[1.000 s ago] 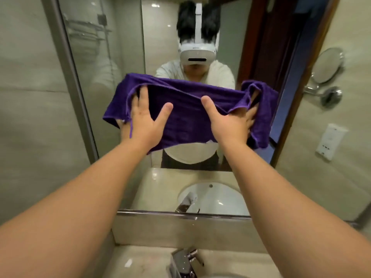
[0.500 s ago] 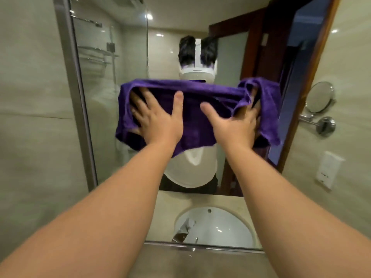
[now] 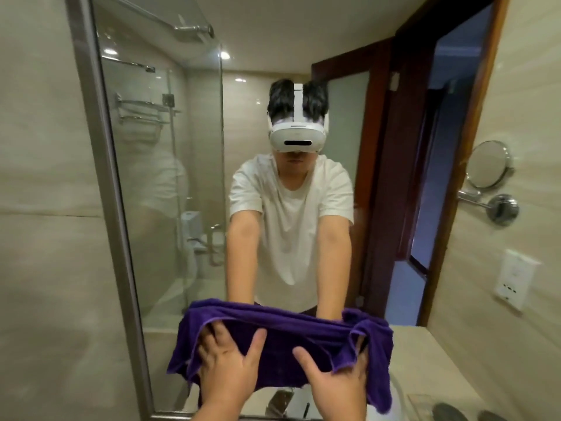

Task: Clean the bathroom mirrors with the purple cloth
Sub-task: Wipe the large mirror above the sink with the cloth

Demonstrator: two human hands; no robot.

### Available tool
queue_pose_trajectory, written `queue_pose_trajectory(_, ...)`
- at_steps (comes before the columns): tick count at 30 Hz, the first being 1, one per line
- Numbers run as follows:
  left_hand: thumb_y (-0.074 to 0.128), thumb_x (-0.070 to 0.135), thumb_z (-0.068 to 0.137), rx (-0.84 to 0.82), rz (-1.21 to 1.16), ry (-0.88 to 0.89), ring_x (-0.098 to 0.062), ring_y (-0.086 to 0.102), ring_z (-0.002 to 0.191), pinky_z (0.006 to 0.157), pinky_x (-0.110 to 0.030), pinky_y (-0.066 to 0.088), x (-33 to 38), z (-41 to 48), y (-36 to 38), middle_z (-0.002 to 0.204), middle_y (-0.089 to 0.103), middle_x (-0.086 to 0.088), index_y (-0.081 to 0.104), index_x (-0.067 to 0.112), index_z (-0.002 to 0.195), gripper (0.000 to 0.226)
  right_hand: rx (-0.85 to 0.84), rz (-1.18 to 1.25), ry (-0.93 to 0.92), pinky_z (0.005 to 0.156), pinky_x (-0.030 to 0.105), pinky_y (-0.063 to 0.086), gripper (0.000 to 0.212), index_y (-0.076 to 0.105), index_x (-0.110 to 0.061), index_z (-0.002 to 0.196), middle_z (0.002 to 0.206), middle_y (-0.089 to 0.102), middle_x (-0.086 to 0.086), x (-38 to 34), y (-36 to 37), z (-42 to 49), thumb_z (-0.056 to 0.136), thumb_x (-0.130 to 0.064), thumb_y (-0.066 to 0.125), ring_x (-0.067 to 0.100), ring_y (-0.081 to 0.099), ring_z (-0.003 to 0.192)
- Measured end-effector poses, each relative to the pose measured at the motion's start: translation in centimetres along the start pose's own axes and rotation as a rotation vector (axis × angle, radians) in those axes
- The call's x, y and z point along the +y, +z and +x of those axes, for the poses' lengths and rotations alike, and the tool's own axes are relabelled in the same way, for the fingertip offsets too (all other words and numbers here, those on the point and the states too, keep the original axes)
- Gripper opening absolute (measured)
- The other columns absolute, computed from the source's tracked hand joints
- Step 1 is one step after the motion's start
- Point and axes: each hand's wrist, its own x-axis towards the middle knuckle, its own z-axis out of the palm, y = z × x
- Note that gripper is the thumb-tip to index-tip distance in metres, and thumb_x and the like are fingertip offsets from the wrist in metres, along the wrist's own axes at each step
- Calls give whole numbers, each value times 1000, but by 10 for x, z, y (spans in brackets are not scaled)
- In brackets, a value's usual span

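Observation:
The purple cloth is spread against the lower part of the large wall mirror. My left hand presses flat on the cloth's left half with fingers spread. My right hand presses on the right half, where the cloth bunches and folds over my fingertips. The mirror reflects a person in a white shirt with both arms stretched toward the cloth.
A small round swivel mirror hangs on an arm on the right wall, above a white socket plate. The big mirror's metal frame borders the tiled left wall. The mirror's bottom edge lies just under the hands.
Both hands slid the cloth down the mirror from chest height to near its bottom edge, and the view tilted upward.

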Motion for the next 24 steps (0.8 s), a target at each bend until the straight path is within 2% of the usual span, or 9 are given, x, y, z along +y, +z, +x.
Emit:
queue_pose_trajectory(3, 12, 93, 54, 58, -52, 44, -40, 13, 147, 115, -53, 23, 19, 10, -27, 163, 5, -19, -3, 13, 157, 132, 150, 108, -120, 114, 19, 15, 123, 34, -32, 150, 156, 39, 9, -18, -11, 5, 44, -57, 91, 18, 31, 142)
queue_pose_trajectory(7, 27, 108, 41, 144, -54, 216, -34, 6, 151, 117, -56, 17, 57, 34, -84, 166, -5, -8, -23, 36, 149, 139, 251, 56, -271, 114, 47, 31, 108, 35, -22, 153, 154, 42, 11, -82, -41, 42, 66, -70, 75, 32, 39, 141)
queue_pose_trajectory(9, 35, 110, 32, 203, -67, 264, -32, 4, 152, 117, -58, 15, 77, 42, -110, 166, -6, -4, -31, 47, 139, 140, 343, 20, -378, 114, 53, 30, 103, 34, -21, 152, 154, 41, 11, -128, -54, 58, 71, -78, 62, 33, 38, 140)
queue_pose_trajectory(11, 37, 110, 29, 264, -81, 286, -32, 4, 152, 116, -61, 15, 97, 49, -133, 166, -6, -3, -32, 47, 138, 143, 394, -28, -470, 113, 56, 28, 100, 31, -21, 152, 155, 37, 10, -173, -65, 69, 75, -80, 56, 33, 34, 140)
queue_pose_trajectory(13, 39, 109, 29, 315, -112, 296, -32, 5, 152, 115, -64, 15, 114, 57, -156, 167, -4, -3, -27, 43, 143, 148, 478, -63, -513, 106, 54, 34, 91, 38, -17, 145, 145, 37, 14, -213, -80, 85, 77, -70, 66, 38, 39, 130)
queue_pose_trajectory(16, 45, 107, 31, 365, -117, 348, -32, 4, 152, 115, -65, 13, 128, 70, -195, 166, -2, -2, -25, 42, 146, 149, 559, 71, -435, 96, 50, 39, 64, 47, -10, 125, 130, 44, 19, -265, -111, 110, 76, -39, 74, 44, 45, 120)
queue_pose_trajectory(19, 53, 103, 34, 379, -55, 433, -29, 2, 153, 115, -66, 9, 144, 78, -231, 166, -5, 1, -25, 40, 148, 152, 592, 10, -482, 95, 51, 37, 50, 47, -10, 121, 130, 45, 17, -301, -123, 115, 76, -21, 64, 42, 44, 120)
queue_pose_trajectory(21, 58, 99, 36, 385, -73, 450, -29, 3, 153, 114, -67, 9, 159, 79, -252, 167, -6, 2, -18, 37, 151, 151, 596, -81, -580, 101, 51, 33, 57, 47, -10, 129, 137, 41, 16, -319, -115, 109, 74, -16, 62, 40, 40, 124)
queue_pose_trajectory(24, 60, 92, 47, 419, -291, 453, -26, 12, 151, 115, -69, 10, 183, 79, -274, 165, 3, 3, 2, 31, 154, 137, 514, -185, -640, 118, 55, 11, 67, 37, -11, 147, 160, 18, 15, -338, -94, 98, 83, -21, 55, 35, 21, 143)
